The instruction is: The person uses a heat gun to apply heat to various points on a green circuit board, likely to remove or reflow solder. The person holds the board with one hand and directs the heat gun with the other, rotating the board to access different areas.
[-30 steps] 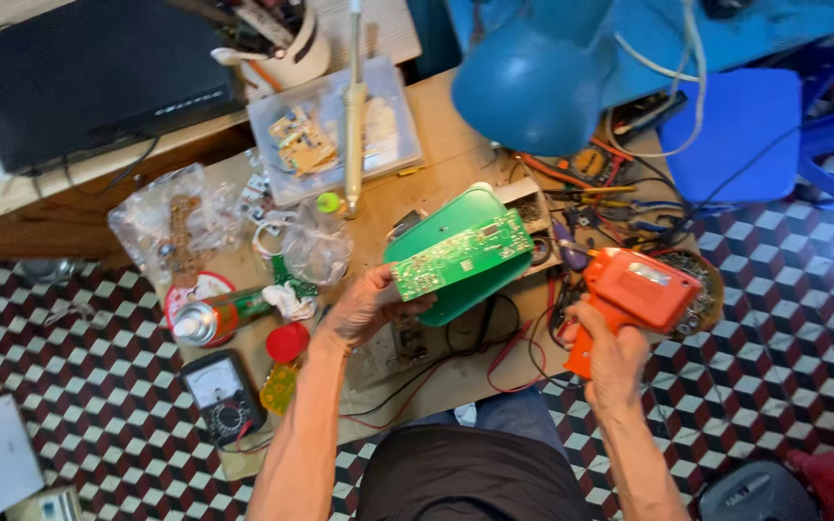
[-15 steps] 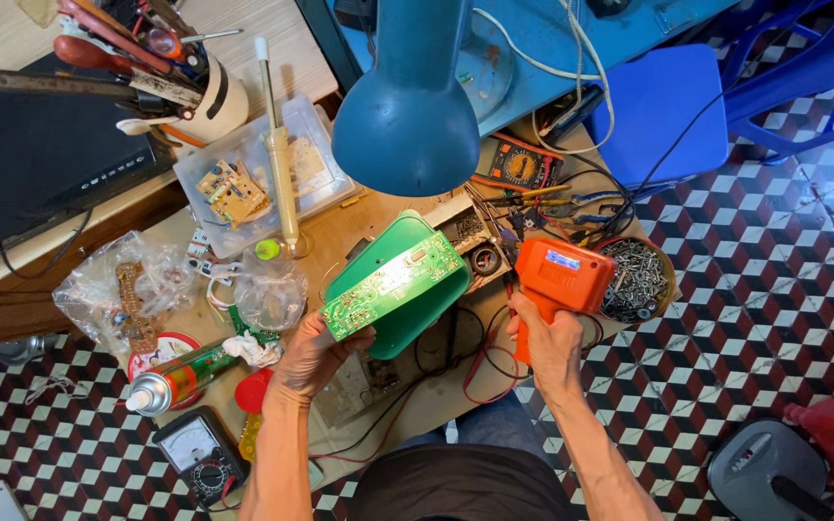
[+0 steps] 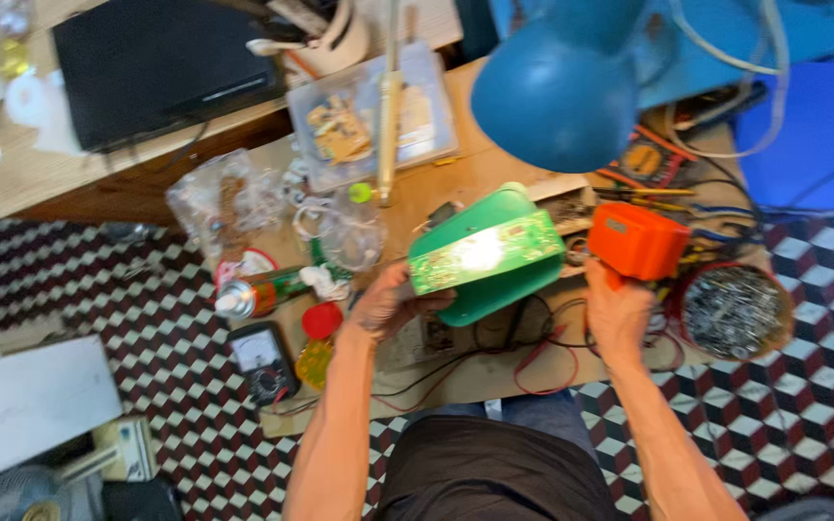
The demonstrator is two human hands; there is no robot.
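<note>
1. Here, one green circuit board (image 3: 486,253) and one orange tool (image 3: 637,241) are in hand.
2. The left hand (image 3: 385,304) clamps its fingers on the board's edge, over the bench (image 3: 494,371).
3. The right hand (image 3: 618,318) grips the tool.
4. The board is flat, brightly lit in the middle.

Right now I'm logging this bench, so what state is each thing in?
Green circuit board: tilted, held at its edge by the left hand.
Orange tool: gripped by the right hand.
Blue lamp: lit, over the board.
Spray can: lying down.
Round tin: open, full of small metal parts.
</note>
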